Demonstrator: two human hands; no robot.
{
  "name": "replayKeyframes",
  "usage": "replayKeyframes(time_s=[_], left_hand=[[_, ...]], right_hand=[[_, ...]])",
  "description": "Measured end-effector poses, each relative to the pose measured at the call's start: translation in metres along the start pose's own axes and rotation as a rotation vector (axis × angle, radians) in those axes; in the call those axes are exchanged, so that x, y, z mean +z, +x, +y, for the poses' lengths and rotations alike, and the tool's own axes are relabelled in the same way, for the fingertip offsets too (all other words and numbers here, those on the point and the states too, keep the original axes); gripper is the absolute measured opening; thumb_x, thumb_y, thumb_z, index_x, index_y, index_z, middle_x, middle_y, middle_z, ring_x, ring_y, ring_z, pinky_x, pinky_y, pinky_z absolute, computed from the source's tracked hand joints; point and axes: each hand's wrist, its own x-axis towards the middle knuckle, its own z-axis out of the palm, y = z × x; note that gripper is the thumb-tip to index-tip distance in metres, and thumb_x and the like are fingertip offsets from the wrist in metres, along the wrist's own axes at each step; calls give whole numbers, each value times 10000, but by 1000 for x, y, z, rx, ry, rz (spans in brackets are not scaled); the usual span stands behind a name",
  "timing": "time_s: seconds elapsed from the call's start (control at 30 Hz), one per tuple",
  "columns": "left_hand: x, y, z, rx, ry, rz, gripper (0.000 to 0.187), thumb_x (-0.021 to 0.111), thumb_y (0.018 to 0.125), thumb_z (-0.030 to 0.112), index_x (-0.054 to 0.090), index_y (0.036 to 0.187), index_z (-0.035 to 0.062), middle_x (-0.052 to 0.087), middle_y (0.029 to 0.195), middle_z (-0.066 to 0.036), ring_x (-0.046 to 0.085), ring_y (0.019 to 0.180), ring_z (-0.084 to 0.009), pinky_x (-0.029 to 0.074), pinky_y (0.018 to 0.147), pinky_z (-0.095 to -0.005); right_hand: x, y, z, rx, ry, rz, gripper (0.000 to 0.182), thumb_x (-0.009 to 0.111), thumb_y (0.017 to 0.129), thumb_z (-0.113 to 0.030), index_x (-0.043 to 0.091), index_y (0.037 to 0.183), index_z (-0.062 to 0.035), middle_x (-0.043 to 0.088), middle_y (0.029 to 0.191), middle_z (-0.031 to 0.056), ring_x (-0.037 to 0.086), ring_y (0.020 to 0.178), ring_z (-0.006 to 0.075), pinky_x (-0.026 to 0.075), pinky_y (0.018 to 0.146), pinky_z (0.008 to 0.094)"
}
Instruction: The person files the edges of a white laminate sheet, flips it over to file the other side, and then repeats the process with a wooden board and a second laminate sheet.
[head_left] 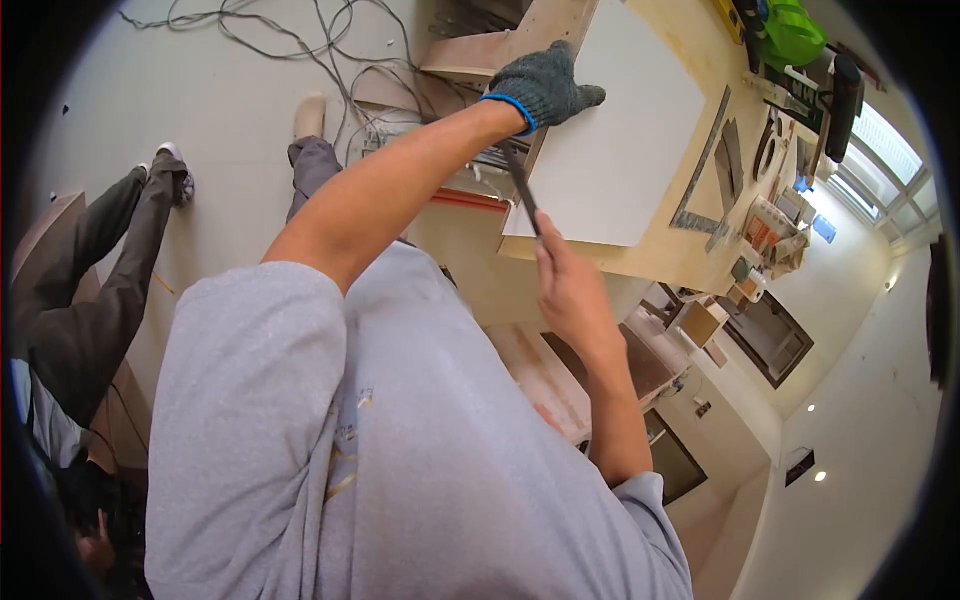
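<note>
My left hand (545,88), in a dark knitted glove with a blue cuff, lies on a white panel (630,130) near its left edge. The thumb is stretched out over the white surface. My bare right hand (570,280) is closed around one end of a dark, narrow flat file (521,182). The file lies against the panel's near left edge, below the gloved hand, and its far end reaches past the edge. The panel rests on a yellowish wooden worktop (690,265).
Cables (330,45) lie tangled on the floor. A metal framing square (690,200) and a green tool (790,35) are on the worktop, with boxes (775,235) beyond. Another person (85,300) is at the left. Wooden boards (530,375) stand near my right arm.
</note>
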Motion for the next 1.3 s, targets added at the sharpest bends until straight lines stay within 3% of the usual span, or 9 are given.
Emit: replayKeyframes(time_s=[0.13,0.33,0.53,0.63,0.77,0.93,1.07,1.2,1.3], left_hand=[[-5,0,1,-21,-5,-13,804,700,793,588,530,1255,-48,666,1131,-295,650,1091,-402,500,943,-477],[-3,0,0,-13,7,19,799,700,789,586,534,1241,-51,668,1127,-290,653,1084,-403,500,940,-473],[-3,-2,4,-12,-10,-5,798,702,789,563,528,1261,-56,663,1137,-296,656,1071,-425,509,934,-492],[0,-6,6,-18,1,-15,792,705,787,564,531,1253,-53,665,1139,-293,656,1071,-423,508,935,-492],[2,1,-4,-4,-16,46,789,712,784,564,533,1247,-49,664,1144,-293,651,1082,-424,502,948,-479],[4,6,-2,-54,3,13,804,735,763,574,539,1228,-52,672,1121,-287,647,1074,-434,492,957,-468],[2,9,-7,61,-76,4,769,763,762,554,563,1173,-64,682,1064,-292,661,1050,-414,511,908,-459],[-18,6,3,93,14,-170,552,734,829,510,675,1037,3,711,1029,-210,675,1000,-385,515,875,-441],[-38,-28,-13,378,387,-308,455,748,847,440,707,1049,34,704,1029,-187,677,963,-372,525,859,-441]], right_hand=[[-21,-44,-2,45,-10,-71,455,484,1012,-184,450,1453,-75,659,884,264,628,820,450,480,738,531],[6,3,-5,96,3,-142,462,494,1012,-173,451,1466,-98,666,915,251,640,836,439,492,738,506],[-26,-37,-11,93,80,-21,433,479,1014,-190,487,1437,-95,665,928,258,626,826,459,483,751,524],[26,1,0,59,-68,-109,454,500,1001,-143,473,1452,-102,666,922,254,627,851,461,492,778,515],[-2,9,-2,58,149,-76,526,559,981,-141,424,1487,-107,666,978,265,628,911,463,498,834,482],[-20,-68,0,177,454,88,598,657,934,-196,437,1484,-114,668,1053,259,631,943,451,496,863,431],[45,-151,-4,428,709,47,437,711,885,-202,567,1271,-55,677,969,209,641,869,405,512,797,404],[167,-204,-29,635,850,310,316,708,883,-199,570,1117,-38,660,904,204,641,820,394,511,738,412],[252,-204,-55,831,1033,477,284,695,895,-214,573,1086,-43,656,866,217,650,796,417,509,696,432]])
